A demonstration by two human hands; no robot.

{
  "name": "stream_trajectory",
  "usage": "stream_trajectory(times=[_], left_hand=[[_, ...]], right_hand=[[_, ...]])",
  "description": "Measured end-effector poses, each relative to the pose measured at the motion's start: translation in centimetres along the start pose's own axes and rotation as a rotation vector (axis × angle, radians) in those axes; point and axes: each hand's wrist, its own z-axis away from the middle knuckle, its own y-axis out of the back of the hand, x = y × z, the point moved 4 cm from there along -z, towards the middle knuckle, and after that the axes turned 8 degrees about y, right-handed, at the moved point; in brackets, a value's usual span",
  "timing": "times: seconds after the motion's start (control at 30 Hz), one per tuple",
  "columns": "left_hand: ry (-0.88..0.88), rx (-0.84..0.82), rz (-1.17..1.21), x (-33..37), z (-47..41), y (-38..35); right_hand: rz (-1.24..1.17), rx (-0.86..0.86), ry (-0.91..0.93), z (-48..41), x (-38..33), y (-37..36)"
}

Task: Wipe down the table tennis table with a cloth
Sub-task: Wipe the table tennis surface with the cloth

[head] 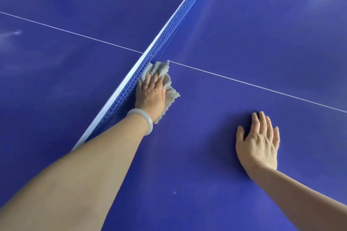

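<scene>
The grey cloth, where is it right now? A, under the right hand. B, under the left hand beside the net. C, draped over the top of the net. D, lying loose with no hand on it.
B: the left hand presses the grey cloth onto the table tennis table next to the net, while the right hand lies flat on bare tabletop.

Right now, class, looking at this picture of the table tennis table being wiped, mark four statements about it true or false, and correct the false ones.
1. The left hand presses a grey cloth onto the table right beside the net. True.
2. The right hand holds a paddle. False: it lies flat on the table, holding nothing.
3. The table is green. False: it is blue with white lines.
4. A pale bangle sits on the left wrist. True.
</scene>
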Motion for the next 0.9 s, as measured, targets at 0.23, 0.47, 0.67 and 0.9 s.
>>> stream_trajectory(times=[0.23,0.47,0.67,0.9], left_hand=[[-0.301,0.000,-0.021,6.3,11.7,-0.9],[0.030,-0.040,0.042,0.7,5.5,0.3],[-0.203,-0.055,0.091,4.9,15.1,-0.2],[-0.355,-0.102,-0.024,6.5,22.1,-1.1]], right_hand=[[0.005,-0.029,0.000,0.0,-0.2,0.4],[-0.004,-0.023,0.014,0.1,0.0,0.0],[-0.032,-0.024,0.023,0.0,0.0,-0.1],[-0.046,0.001,0.028,0.0,0.1,0.0]])
